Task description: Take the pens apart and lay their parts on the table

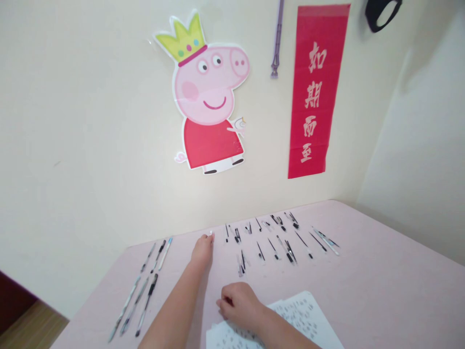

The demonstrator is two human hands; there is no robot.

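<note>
My left hand (pixel 202 249) reaches to the back of the table, left of the rows of pen parts. Its fingers are closed, and a small whitish thing (pixel 210 233) shows at the tips, too small to name. My right hand (pixel 240 303) is curled low over the written sheets of paper (pixel 301 315); the inside of its grip is hidden. Several taken-apart pens, with dark refills (pixel 304 243), caps and clear barrels, lie in two rows on the right. Whole pens lie on the left, among them a black-gripped pen (pixel 147 304) and a light blue pen (pixel 165 253).
The pink-covered table (pixel 381 291) meets the wall at its back edge. On the wall hang a cartoon pig cutout (pixel 212 140), a red banner (pixel 316 114), a purple strap (pixel 277 41) and a black object (pixel 374 14). Wooden floor (pixel 32 327) shows at lower left.
</note>
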